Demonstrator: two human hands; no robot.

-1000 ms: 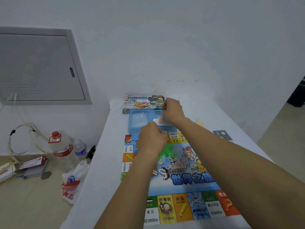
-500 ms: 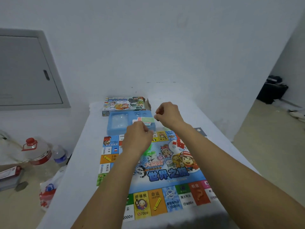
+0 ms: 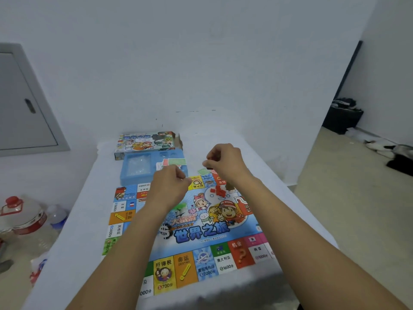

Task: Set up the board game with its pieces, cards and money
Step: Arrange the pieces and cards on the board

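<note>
The colourful game board [image 3: 196, 229] lies flat on the white table [image 3: 73, 231]. My right hand [image 3: 225, 163] hovers over the board's far edge and pinches a small packet of red pieces [image 3: 211, 157]. Below it a little heap of red pieces [image 3: 218, 191] lies on the board. My left hand [image 3: 169, 185] is curled into a fist just left of the heap; whether it holds anything is hidden. The blue plastic tray [image 3: 136, 168] sits beyond the board with green paper money [image 3: 177, 161] on its right part. Another green note [image 3: 203, 171] lies beside it.
The printed game box [image 3: 145, 142] stands open at the table's far end by the wall. On the floor to the left are a large water jug [image 3: 22, 218] and a small bottle [image 3: 57, 215]. Dark bags [image 3: 343, 117] sit on the floor at right.
My hands have drawn apart and come away from the tray toward the board's far edge. Red pieces now lie on the board under my right hand. The view has swung right.
</note>
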